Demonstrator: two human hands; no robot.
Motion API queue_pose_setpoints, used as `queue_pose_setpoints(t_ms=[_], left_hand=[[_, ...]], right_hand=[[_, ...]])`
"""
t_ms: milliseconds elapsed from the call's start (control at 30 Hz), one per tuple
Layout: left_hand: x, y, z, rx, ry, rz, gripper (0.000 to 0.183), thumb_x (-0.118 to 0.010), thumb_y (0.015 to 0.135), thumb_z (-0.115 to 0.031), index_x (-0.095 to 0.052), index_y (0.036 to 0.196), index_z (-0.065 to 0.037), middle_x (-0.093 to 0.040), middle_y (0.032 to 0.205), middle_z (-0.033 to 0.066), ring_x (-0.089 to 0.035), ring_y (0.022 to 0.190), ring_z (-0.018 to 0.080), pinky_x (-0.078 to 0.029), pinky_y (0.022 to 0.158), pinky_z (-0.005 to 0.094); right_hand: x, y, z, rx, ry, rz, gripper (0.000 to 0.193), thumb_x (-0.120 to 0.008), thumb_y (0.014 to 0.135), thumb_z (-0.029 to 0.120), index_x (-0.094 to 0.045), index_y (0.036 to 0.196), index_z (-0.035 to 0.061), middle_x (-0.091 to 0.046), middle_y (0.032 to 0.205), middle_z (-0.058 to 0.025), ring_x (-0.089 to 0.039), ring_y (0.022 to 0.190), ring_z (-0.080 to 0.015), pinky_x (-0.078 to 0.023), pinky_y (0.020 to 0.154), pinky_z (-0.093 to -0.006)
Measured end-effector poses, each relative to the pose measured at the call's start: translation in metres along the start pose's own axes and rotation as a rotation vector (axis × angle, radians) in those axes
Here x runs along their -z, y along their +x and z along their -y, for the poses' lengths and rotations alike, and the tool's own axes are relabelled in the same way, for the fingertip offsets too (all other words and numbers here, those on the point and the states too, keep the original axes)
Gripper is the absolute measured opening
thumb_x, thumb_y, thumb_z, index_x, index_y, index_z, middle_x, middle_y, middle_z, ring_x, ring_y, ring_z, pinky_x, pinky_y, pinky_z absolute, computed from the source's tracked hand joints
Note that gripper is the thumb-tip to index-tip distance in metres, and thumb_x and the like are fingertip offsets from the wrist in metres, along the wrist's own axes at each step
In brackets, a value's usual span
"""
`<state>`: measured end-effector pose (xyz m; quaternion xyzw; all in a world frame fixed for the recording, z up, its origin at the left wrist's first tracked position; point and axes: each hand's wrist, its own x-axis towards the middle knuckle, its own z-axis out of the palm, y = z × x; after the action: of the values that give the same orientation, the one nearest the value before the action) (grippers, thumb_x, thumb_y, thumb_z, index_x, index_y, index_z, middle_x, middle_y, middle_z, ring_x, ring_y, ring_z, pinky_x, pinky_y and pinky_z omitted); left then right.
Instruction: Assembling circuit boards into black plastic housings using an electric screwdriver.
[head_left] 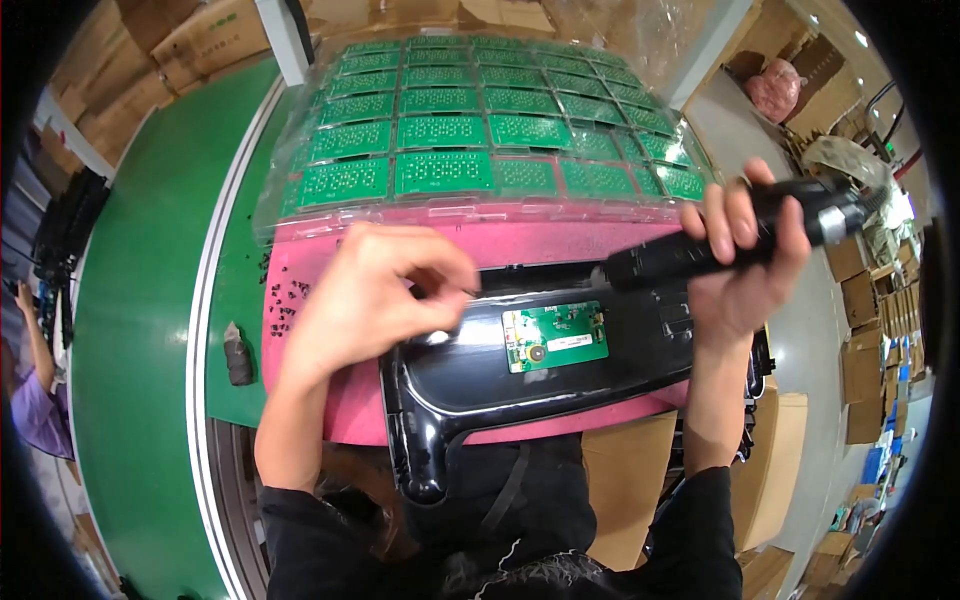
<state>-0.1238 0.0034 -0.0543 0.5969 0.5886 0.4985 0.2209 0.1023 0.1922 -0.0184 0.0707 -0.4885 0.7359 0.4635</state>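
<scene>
A glossy black plastic housing lies over the front of a pink mat, its rounded arm hanging past the near edge. On the housing sits a green circuit board with a white label. My right hand is wrapped round a black electric screwdriver, held tilted above the housing's right side, its tip end pointing left. Over the housing's left end, my left hand has thumb and fingertips pinched together. Whatever those fingertips hold, if anything, is too small or blurred to tell.
Clear plastic trays of many green circuit boards fill the far side. Small black parts are scattered on the mat's left. A dark wrapped object lies on the green surface. Cardboard boxes stand at right; a person in purple is far left.
</scene>
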Motion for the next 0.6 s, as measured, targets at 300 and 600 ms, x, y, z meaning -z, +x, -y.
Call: queue_pose_setpoints(t_ms=[300, 600], left_hand=[[-0.05, 0.004, -0.004, -0.089, -0.098, 0.186, 0.015, -0.073, 0.069, 0.005, -0.066, 0.082, 0.002, -0.067, 0.075, 0.0067, -0.065, 0.066, 0.0146, -0.055, 0.064, 0.0271], [-0.054, -0.002, -0.001, -0.073, -0.071, 0.178, 0.014, -0.073, 0.071, 0.004, -0.067, 0.083, 0.002, -0.066, 0.074, 0.0071, -0.064, 0.066, 0.0139, -0.054, 0.064, 0.0264]], right_hand=[[-0.061, -0.038, 0.005, 0.168, -0.012, 0.129, 0.035, -0.072, 0.086, 0.033, -0.047, 0.094, 0.0109, -0.055, 0.062, 0.0032, -0.052, 0.048, -0.0071, -0.047, 0.051, -0.0223], [-0.055, -0.047, -0.007, 0.174, -0.115, 0.214, 0.039, -0.079, 0.082, 0.036, -0.05, 0.094, 0.0118, -0.058, 0.062, 0.0048, -0.052, 0.046, -0.0057, -0.048, 0.047, -0.0214]])
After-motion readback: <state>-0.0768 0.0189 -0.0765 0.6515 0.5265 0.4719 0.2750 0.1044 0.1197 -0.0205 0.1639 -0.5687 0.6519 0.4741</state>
